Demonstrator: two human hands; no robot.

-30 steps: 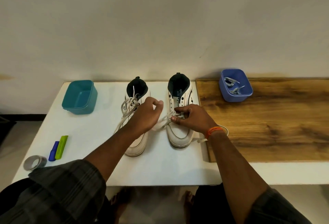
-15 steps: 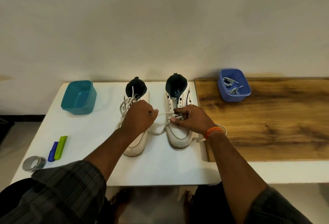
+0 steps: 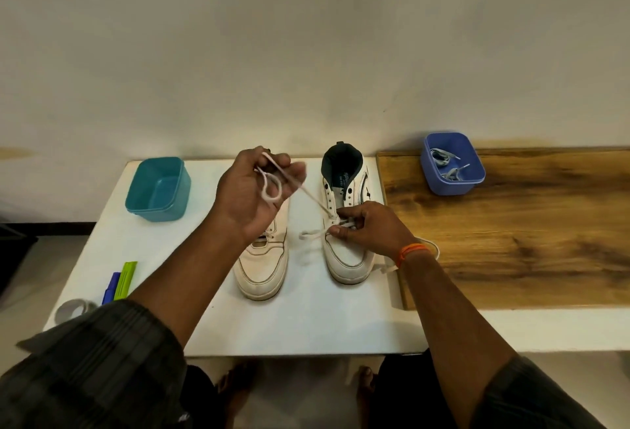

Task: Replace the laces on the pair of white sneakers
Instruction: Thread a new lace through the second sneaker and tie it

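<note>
Two white sneakers stand side by side on the white table (image 3: pixel 306 323), toes toward me. My left hand (image 3: pixel 254 195) is raised above the left sneaker (image 3: pixel 262 268) and grips a white lace (image 3: pixel 312 198) looped round its fingers. The lace runs taut down to the eyelets of the right sneaker (image 3: pixel 346 258). My right hand (image 3: pixel 366 229) rests on the right sneaker's front and pinches the lace at the eyelets. A loose lace end curls on the table between the shoes. The left sneaker's upper half is hidden behind my left hand.
A teal tub (image 3: pixel 157 189) stands at the table's back left. A blue tub (image 3: pixel 450 162) holding grey laces sits on the wooden board (image 3: pixel 528 234) to the right. A blue and a green marker (image 3: pixel 119 282) and a tape roll (image 3: pixel 71 309) lie at the front left.
My left hand has lifted up and away from the left sneaker, drawing the lace out of the right sneaker's eyelets. My right hand stays at the eyelets.
</note>
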